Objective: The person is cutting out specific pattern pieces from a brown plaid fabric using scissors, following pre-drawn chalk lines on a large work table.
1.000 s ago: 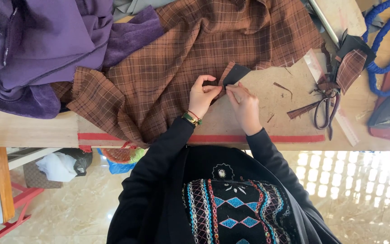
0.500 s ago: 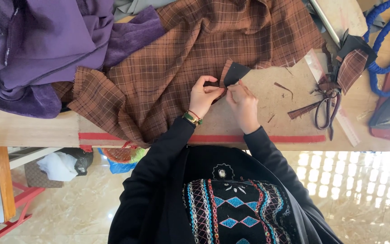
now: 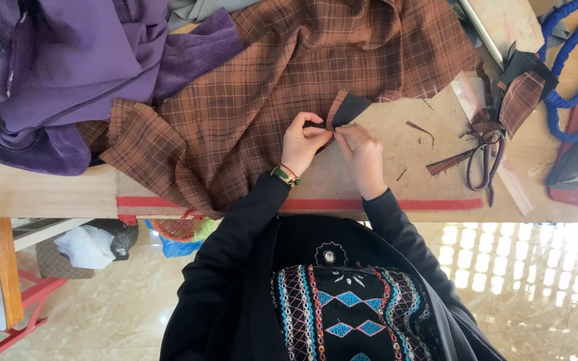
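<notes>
Both hands — left hand (image 3: 304, 142), right hand (image 3: 361, 155) — pinching the brown plaid fabric (image 3: 289, 87) edge by its black lining (image 3: 350, 108), keeping the fold flat on the tabletop (image 3: 396, 180).

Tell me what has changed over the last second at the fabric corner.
Almost nothing. The left hand and right hand still pinch the folded corner of the brown plaid fabric with its dark backing piece; the fingers shifted only slightly along the edge. The scissors and purple cloth lie unmoved.
</notes>
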